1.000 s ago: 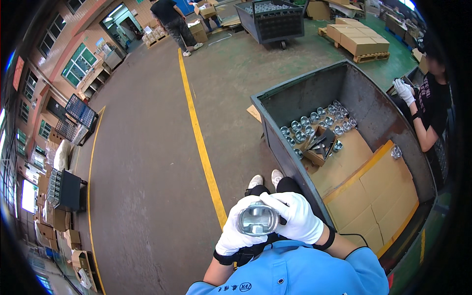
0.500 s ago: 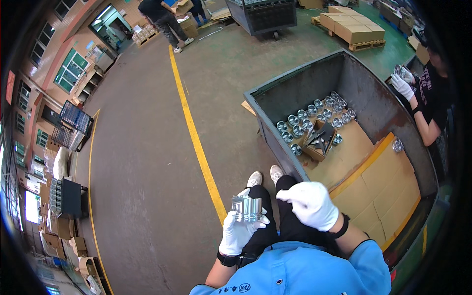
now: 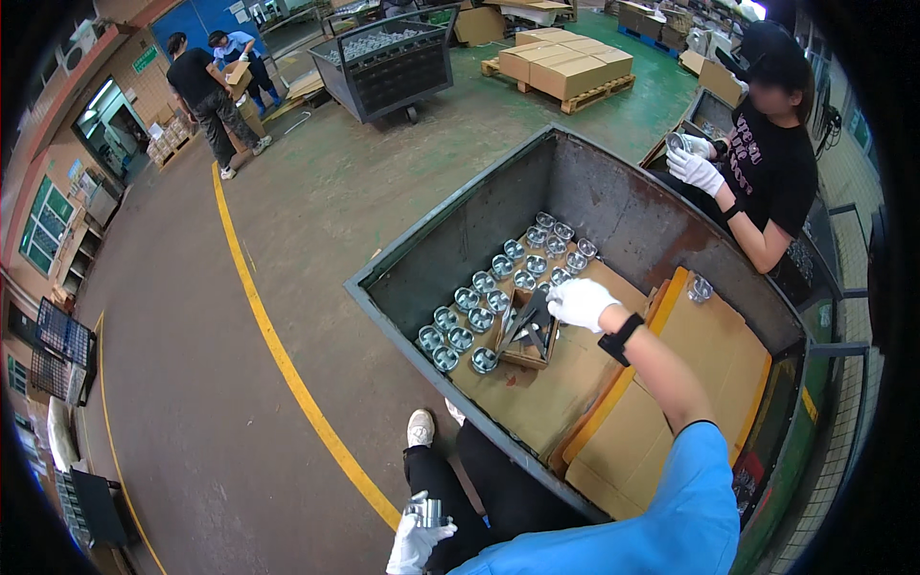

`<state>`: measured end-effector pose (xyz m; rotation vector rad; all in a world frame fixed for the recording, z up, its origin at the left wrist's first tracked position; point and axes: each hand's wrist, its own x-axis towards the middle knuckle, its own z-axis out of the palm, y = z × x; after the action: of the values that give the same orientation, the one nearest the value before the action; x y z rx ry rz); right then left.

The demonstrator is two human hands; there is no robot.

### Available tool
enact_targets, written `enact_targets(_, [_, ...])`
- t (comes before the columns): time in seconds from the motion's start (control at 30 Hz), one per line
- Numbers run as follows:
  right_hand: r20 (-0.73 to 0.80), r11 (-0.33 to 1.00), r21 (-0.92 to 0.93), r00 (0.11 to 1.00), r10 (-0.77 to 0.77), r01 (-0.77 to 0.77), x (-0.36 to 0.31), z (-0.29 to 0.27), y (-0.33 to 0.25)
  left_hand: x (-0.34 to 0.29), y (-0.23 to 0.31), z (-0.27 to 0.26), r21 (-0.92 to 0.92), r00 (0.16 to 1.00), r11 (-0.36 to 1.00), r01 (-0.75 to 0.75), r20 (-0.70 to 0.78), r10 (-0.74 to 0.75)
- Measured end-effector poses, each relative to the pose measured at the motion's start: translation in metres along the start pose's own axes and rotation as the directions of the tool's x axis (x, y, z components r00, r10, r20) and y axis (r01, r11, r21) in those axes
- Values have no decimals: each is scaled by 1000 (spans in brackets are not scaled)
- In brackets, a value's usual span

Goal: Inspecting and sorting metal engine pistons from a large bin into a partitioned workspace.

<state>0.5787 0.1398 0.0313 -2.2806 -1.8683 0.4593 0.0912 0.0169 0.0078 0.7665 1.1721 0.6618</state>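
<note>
My left hand (image 3: 418, 543), in a white glove, is closed around a shiny metal piston (image 3: 428, 513) held low by my legs. My right hand (image 3: 581, 305), also gloved, reaches over the small cardboard box (image 3: 528, 356) inside the big metal bin. Its fingers are drawn together beside the dark flat tools (image 3: 533, 321) that stick up from that box. What they grip, if anything, is hidden. Rows of pistons (image 3: 467, 299) stand on the cardboard liner (image 3: 517, 407) to the left of the box and behind it.
The bin's grey wall (image 3: 422, 340) rises around the parts. A raised cardboard sheet (image 3: 676, 383) covers its right side, with a single piston (image 3: 701, 288) on it. Across the bin, a person (image 3: 767, 163) in gloves handles a piston. A wheeled cart (image 3: 388, 72) and boxes on a pallet (image 3: 565, 62) stand farther back.
My right hand has moved from in front of my body out to the tool box in the bin. The left hand has dropped lower with its piston, and the view has swung right.
</note>
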Motion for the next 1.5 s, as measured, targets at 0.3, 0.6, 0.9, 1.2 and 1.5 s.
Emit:
enact_targets(0.3, [255,945,-82,910,327,-317,63,190,30,13,-41,-21,263,982,949,171,-124,-142])
enact_targets(0.6, [312,942,-326,931,188,-81,86,209,56,56,-27,-9,-137,917,934,330,-187,-351])
enact_targets(0.9, [214,929,-369,976,47,36,82,237,67,75,-35,1,-55,954,960,273,-115,-278])
enact_targets(1.2, [300,902,-404,910,285,-150,87,248,59,104,-26,-9,21,992,998,58,-112,-55])
enact_targets(1.5, [323,884,-456,908,269,-99,88,271,63,102,-30,-7,78,999,997,-24,-45,27])
